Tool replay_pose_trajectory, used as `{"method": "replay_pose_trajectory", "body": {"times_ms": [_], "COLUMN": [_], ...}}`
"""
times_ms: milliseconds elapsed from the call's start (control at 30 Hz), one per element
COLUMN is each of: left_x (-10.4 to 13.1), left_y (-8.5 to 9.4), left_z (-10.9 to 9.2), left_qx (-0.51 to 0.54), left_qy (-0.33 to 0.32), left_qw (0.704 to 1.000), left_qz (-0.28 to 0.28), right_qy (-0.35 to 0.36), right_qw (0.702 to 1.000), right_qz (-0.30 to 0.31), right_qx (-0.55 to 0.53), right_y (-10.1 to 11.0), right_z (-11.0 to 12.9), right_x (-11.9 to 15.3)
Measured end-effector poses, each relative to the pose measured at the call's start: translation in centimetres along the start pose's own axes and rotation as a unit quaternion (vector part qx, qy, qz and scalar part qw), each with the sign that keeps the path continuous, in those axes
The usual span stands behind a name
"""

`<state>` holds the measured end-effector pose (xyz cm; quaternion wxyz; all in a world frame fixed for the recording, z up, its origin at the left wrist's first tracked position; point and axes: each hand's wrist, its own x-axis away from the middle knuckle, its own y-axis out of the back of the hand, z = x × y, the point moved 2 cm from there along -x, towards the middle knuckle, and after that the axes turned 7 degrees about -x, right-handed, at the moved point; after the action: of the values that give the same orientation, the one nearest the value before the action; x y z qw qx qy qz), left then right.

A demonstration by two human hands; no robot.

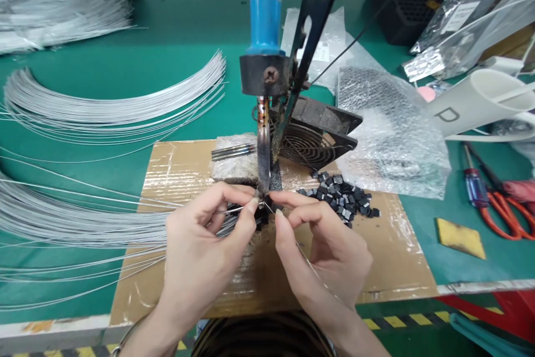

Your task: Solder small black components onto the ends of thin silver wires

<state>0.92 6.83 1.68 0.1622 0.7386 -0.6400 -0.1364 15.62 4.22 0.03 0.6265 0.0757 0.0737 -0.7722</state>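
Under the tip of a blue-handled soldering iron (264, 23), which is clamped upright in a black metal arm (311, 17), both my hands meet. My left hand (213, 240) pinches a thin grey wire (234, 210) between thumb and fingertips, its end close to the iron tip. My right hand (324, 245) closes thumb and forefinger on a thin strand of solder wire (309, 262) that trails over the palm side toward the wrist. A small part sits at the fingertips, too small to make out. Right of the iron lies a pile of small black connector pieces (340, 195).
Bundles of grey wires (117, 103) lie at left, on the green mat and over the cardboard (393, 268). Behind the iron stands a black fan (317, 134). Bubble wrap (388, 123), orange-handled scissors (501, 218), a screwdriver (475, 184) and a yellow sponge (460, 238) are at right.
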Motion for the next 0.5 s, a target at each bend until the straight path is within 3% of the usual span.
{"method": "replay_pose_trajectory", "body": {"times_ms": [500], "left_x": [-0.23], "left_y": [0.00], "left_z": [0.20], "left_qx": [-0.009], "left_qy": [-0.016], "left_qw": [1.000], "left_qz": [-0.007], "right_qy": [0.060], "right_qw": [0.998], "right_qz": [0.001], "right_qx": [0.013], "right_y": [-0.13], "right_z": [-0.16], "right_x": [-0.07]}}
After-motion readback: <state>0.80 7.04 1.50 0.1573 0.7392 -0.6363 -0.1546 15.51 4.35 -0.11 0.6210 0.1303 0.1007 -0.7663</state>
